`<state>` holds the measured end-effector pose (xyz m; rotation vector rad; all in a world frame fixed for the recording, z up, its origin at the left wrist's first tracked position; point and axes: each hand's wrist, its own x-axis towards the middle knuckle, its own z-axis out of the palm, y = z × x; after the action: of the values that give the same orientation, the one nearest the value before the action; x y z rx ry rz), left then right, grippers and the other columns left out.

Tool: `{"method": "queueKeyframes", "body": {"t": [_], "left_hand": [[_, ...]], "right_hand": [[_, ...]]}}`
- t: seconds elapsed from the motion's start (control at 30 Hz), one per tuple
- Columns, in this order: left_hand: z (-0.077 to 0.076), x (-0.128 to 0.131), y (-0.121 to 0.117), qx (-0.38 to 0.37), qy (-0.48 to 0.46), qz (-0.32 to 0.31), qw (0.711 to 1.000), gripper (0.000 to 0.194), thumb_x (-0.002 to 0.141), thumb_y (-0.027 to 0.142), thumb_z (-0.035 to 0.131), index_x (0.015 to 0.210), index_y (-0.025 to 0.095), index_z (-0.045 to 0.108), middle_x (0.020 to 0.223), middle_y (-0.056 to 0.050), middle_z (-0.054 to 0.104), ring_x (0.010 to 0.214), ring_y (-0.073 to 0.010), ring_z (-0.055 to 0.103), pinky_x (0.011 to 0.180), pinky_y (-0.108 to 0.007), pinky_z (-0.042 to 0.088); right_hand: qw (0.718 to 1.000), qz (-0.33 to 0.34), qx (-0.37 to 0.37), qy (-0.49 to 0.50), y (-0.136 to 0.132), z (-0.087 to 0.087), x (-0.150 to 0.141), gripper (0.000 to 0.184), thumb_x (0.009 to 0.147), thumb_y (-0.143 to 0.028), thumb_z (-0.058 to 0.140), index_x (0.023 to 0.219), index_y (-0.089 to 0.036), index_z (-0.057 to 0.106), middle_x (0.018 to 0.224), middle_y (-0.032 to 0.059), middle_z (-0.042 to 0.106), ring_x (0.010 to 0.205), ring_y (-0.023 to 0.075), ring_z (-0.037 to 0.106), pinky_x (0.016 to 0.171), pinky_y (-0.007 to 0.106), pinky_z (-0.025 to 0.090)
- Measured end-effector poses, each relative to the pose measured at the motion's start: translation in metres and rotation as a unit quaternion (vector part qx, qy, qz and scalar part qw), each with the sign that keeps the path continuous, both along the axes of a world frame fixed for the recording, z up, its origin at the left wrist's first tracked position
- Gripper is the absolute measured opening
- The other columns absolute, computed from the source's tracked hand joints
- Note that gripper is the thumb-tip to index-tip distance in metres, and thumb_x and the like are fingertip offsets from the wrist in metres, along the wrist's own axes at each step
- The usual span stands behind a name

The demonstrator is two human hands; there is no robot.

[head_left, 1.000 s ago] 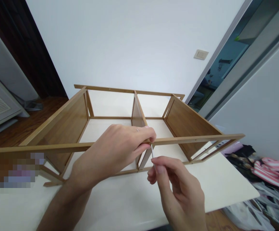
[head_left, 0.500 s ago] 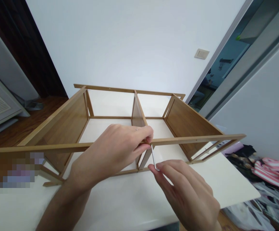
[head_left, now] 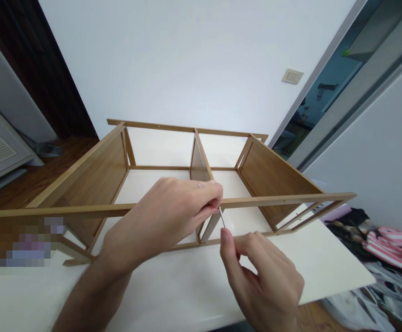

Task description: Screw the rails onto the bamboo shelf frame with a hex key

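Observation:
A wooden frame [head_left: 256, 202] with side panels and a middle divider [head_left: 201, 159] lies on a white table [head_left: 187, 286]. My left hand [head_left: 173, 210] is closed around its front rail where the divider meets it, thumb below and fingers above. A thin metal hex key [head_left: 222, 217] slants down from beside the left fingertips; its upper end at the rail is hidden. My right hand [head_left: 263, 272], lower and to the right, grips the key's lower end, thumb uppermost. The bend of the key is covered by the right fingers.
A white wall [head_left: 194, 60] with a light switch [head_left: 292, 76] rises behind the frame. To the right, striped cloth [head_left: 394, 244] and plastic bags [head_left: 377, 295] lie beyond the table edge. A white louvred cabinet [head_left: 0, 143] stands at the left.
My right hand has turned, its thumb rising to the key's lower end and covering the bend that showed before. The left hand and the frame have stayed in place.

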<state>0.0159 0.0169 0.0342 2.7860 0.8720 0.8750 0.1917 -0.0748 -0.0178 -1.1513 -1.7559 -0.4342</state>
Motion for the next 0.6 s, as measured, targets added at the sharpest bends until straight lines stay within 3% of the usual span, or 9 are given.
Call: {"method": "queueKeyframes", "body": {"t": [0.2,0.37,0.6], "left_hand": [[-0.003,0.000,0.002,0.039,0.009,-0.024,0.999,0.011,0.102,0.024,0.061,0.098,0.029,0.070,0.102,0.008,0.079,0.091,-0.0160,0.077,0.076,-0.025,0.051],[-0.004,0.000,0.003,0.049,0.002,-0.033,0.998,0.014,0.102,0.023,0.061,0.098,0.029,0.074,0.117,0.006,0.079,0.099,-0.0175,0.078,0.086,-0.026,0.056],[-0.006,0.000,0.003,0.049,-0.007,-0.030,0.998,0.014,0.100,0.021,0.063,0.099,0.028,0.075,0.117,0.005,0.080,0.098,-0.0175,0.078,0.081,-0.025,0.056]], "right_hand": [[0.996,-0.005,-0.048,0.071,0.001,0.001,-0.007,0.038,0.098,-0.016,0.065,0.063,-0.021,0.053,0.050,-0.0075,0.050,0.043,0.0057,0.043,0.050,0.024,0.037],[0.994,0.036,-0.043,0.094,0.000,0.001,-0.001,0.009,0.096,-0.015,0.069,0.094,-0.021,0.063,0.064,-0.0070,0.061,0.052,0.0061,0.056,0.055,0.018,0.047],[0.988,0.120,-0.081,-0.055,-0.007,0.002,0.020,0.031,0.093,-0.002,0.067,0.121,-0.015,0.065,0.086,0.0020,0.075,0.073,0.0109,0.069,0.072,0.022,0.058]]}}
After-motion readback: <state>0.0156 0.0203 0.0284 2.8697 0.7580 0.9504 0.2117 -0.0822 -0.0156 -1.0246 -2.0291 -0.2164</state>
